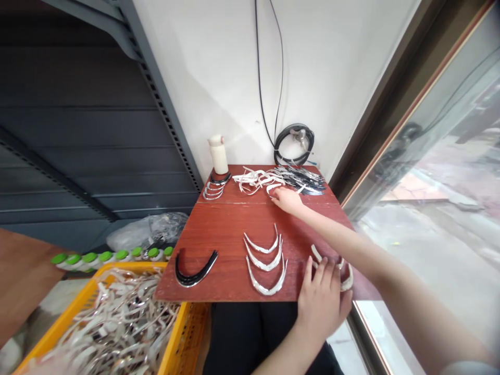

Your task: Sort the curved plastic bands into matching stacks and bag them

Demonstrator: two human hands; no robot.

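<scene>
My right hand (287,200) reaches to the back of the red-brown board, fingers pinched on a white curved strip (274,187) at the edge of a tangled pile of white strips (255,178). Near the front right corner, my left hand (323,291) lies with fingers extended over white curved strips (347,281), partly hiding them. Left of it, three U-shaped white strips (266,264) are laid one below another. A nested bundle of black curved strips (195,273) sits at the front left.
The red board (226,224) also bears a heap of dark strips (307,178), silvery curved pieces (213,191) and a cream-coloured cylinder (219,155). A cable coil (276,151) leans on the wall. Left stand a yellow crate (183,317) full of strips and green-capped bottles (90,259); right is glass.
</scene>
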